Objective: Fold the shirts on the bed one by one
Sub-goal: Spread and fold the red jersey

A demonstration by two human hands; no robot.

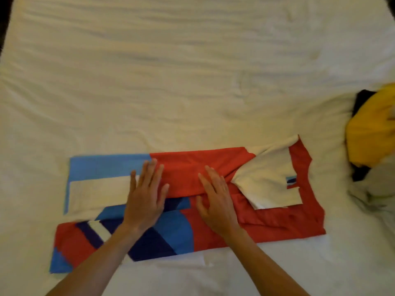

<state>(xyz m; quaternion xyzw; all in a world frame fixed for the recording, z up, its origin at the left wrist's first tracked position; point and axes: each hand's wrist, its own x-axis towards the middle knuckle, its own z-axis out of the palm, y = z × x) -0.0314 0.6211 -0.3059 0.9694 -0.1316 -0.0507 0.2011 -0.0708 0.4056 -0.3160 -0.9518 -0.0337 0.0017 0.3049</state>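
Observation:
A red, blue, navy and white colour-block shirt point(277, 223) lies flat on the white bed point(171, 82), folded lengthwise into a long strip with its collar end to the right. A white sleeve is folded across the red part near the collar. My left hand point(146, 197) presses flat on the middle of the shirt with straight, spread fingers. My right hand point(215, 199) rests flat on the red fabric just to the right of it, fingers extended. Neither hand grips the cloth.
At the right edge of the bed sits a pile of other clothes: a yellow garment point(369, 129) on top, something dark point(361, 99) under it, and a grey garment point(378, 189) below. The bedsheet is wrinkled.

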